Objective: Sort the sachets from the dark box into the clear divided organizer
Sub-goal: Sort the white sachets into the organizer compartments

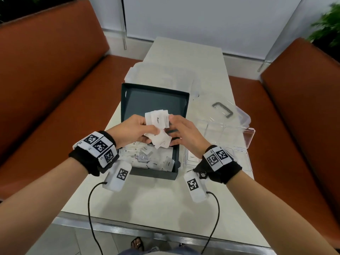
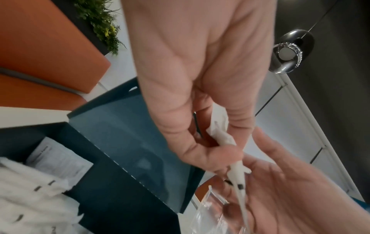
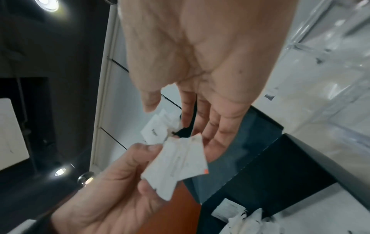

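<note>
We held a fan of small white paper sachets (image 1: 157, 126) above the open dark rectangular box (image 1: 139, 100), and every place below is told from that box. Our left hand (image 1: 135, 130) pinched the fan between thumb and curled fingers; our right hand (image 1: 184, 134), just across from it, had its fingers nearly straight and spread against the far edges of the sachets, and we could not tell whether its thumb truly gripped one. The risk, as we judged it, lay in that loose bundle: several thin packets were held by a single pinch, so pulling one free with the right hand could drag its neighbours out and drop them back into the box or onto the pale table (image 1: 147, 197) beside it. Picking the wrong kind was also possible, since the printing on most packets was too small or blurred to read. Inside the box, the far half showed bare dark floor, while the near half held a loose heap of more white sachets (image 1: 150, 159). Just to the right of the box stood the clear plastic divided organizer (image 1: 246, 142); one compartment nearest us seemed to hold something pale, the others looked see-through, though glare kept us from being sure.
</note>
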`<state>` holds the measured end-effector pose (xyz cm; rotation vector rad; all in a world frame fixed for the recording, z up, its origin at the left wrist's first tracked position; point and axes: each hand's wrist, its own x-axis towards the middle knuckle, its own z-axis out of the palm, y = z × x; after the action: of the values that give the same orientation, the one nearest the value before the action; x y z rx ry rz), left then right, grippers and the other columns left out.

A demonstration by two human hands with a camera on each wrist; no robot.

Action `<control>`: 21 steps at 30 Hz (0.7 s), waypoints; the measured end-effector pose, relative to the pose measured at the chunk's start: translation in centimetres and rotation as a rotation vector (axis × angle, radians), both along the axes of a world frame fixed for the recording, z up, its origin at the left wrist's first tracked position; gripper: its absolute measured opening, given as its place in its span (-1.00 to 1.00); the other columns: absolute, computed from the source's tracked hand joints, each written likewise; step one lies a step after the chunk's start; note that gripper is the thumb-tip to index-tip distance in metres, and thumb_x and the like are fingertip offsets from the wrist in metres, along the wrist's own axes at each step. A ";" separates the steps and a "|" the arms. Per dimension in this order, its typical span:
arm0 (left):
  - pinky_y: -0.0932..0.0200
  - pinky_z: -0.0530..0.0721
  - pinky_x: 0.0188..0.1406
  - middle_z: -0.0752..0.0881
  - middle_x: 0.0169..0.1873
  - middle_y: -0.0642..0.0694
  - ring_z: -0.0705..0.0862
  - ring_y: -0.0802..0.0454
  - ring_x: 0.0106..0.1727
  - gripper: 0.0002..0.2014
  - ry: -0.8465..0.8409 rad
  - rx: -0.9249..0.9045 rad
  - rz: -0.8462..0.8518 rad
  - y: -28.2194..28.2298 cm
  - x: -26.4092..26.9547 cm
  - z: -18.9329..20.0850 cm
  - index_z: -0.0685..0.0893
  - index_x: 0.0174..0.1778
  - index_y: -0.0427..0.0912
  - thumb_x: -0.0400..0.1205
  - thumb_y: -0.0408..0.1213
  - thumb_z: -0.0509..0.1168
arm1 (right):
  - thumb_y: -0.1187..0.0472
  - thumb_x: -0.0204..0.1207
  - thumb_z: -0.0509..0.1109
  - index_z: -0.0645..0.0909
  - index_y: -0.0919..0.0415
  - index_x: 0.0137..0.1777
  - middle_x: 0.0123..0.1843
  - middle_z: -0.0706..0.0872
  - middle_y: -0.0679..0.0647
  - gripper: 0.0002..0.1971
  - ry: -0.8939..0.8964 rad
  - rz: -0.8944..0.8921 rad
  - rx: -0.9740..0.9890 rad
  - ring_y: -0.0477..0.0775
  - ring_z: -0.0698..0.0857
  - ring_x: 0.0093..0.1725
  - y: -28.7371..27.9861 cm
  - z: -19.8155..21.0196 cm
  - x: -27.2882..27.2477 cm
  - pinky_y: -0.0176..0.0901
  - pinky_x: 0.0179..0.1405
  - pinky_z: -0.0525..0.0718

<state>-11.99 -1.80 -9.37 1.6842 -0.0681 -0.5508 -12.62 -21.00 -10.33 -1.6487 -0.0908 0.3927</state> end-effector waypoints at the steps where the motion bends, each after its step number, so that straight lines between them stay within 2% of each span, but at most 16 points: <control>1: 0.30 0.72 -0.28 0.83 -0.01 -0.19 0.78 -0.04 -0.08 -0.82 0.017 -0.003 -0.017 -0.4 -0.1 0.0 0.73 0.10 -0.37 0.62 -0.40 0.37 | -0.07 0.64 0.27 0.57 0.16 0.27 0.03 0.77 0.17 -0.64 -0.025 -0.011 0.016 0.10 0.77 -0.12 0.0 0.2 -0.1 0.06 -0.09 0.75; 3: 0.30 0.73 -0.24 0.82 0.02 -0.24 0.76 -0.06 -0.05 -0.80 0.033 -0.008 -0.047 -1.1 -0.4 -0.1 0.73 0.11 -0.39 0.61 -0.39 0.37 | 0.06 0.61 0.37 0.60 0.23 0.25 0.00 0.76 0.19 -0.69 -0.088 -0.041 0.010 0.12 0.75 -0.11 0.0 0.5 -0.2 0.10 -0.04 0.74; 6: 0.23 0.75 -0.12 0.81 0.02 -0.25 0.77 -0.02 -0.11 -0.79 0.036 -0.069 -0.006 -2.1 -0.5 -0.3 0.75 0.11 -0.40 0.60 -0.38 0.41 | 0.21 0.56 0.44 0.66 0.39 0.15 0.04 0.73 0.41 -0.73 -0.157 -0.132 -0.021 0.20 0.70 -0.07 -0.1 0.4 -0.4 0.26 0.07 0.68; 9: 0.28 0.76 -0.12 0.83 -0.02 -0.22 0.76 0.07 -0.20 -0.78 0.009 -0.137 0.117 -3.2 -0.6 -0.7 0.78 0.08 -0.35 0.56 -0.34 0.44 | 0.27 0.56 0.43 0.65 0.47 0.11 0.05 0.71 0.50 -0.75 -0.110 -0.253 0.051 0.33 0.71 -0.04 -0.2 0.2 -0.5 0.40 0.10 0.66; 11: 0.34 0.71 -0.20 0.82 -0.08 -0.17 0.70 0.13 -0.30 -0.77 0.007 -0.215 0.229 -3.9 -0.8 -1.2 0.76 0.07 -0.36 0.56 -0.31 0.45 | 0.29 0.58 0.40 0.62 0.50 0.12 0.06 0.70 0.52 -0.75 -0.064 -0.310 0.103 0.43 0.71 0.01 -0.2 0.1 -0.5 0.46 0.10 0.64; 13: 0.34 0.70 -0.23 0.76 -0.15 -0.15 0.61 0.14 -0.37 -0.79 0.029 -0.294 0.338 -4.7 -1.0 -1.5 0.73 0.02 -0.36 0.59 -0.27 0.42 | 0.32 0.60 0.37 0.59 0.56 0.12 0.04 0.70 0.49 -0.75 -0.030 -0.346 0.142 0.44 0.71 0.05 0.0 0.1 -0.5 0.48 0.11 0.63; 16: 0.15 0.78 -0.21 0.77 -0.01 -0.26 0.73 -0.02 -0.16 -0.64 0.130 -0.401 0.418 -6.1 -1.3 -1.8 0.68 0.20 -0.36 0.67 -0.13 0.31 | 0.38 0.60 0.35 0.58 0.57 0.16 0.12 0.69 0.51 -0.76 0.005 -0.343 0.179 0.50 0.69 0.14 0.6 0.1 -0.8 0.45 0.16 0.63; 18: 0.13 0.78 -0.26 0.78 0.07 -0.27 0.78 -0.05 -0.10 -0.57 0.232 -0.454 0.421 -6.8 -1.5 -1.8 0.66 0.26 -0.30 0.68 0.00 0.26 | 0.39 0.60 0.34 0.60 0.55 0.15 0.12 0.70 0.50 -0.78 0.024 -0.342 0.179 0.48 0.70 0.14 0.9 -0.1 -1.0 0.42 0.15 0.64; 21: -0.01 0.77 -0.09 0.75 0.12 -0.24 0.75 -0.10 -0.01 -0.51 0.357 -0.532 0.360 -7.2 -1.4 -1.8 0.62 0.34 -0.20 0.69 0.12 0.19 | 0.38 0.58 0.37 0.65 0.44 0.15 0.07 0.75 0.40 -0.81 0.015 -0.350 0.134 0.37 0.75 0.08 1.0 -0.4 -0.9 0.32 0.11 0.70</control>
<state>-13.43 -8.98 -11.21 1.0311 0.3168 -0.4973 -13.54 -19.98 -10.72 -1.4932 0.1776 0.1285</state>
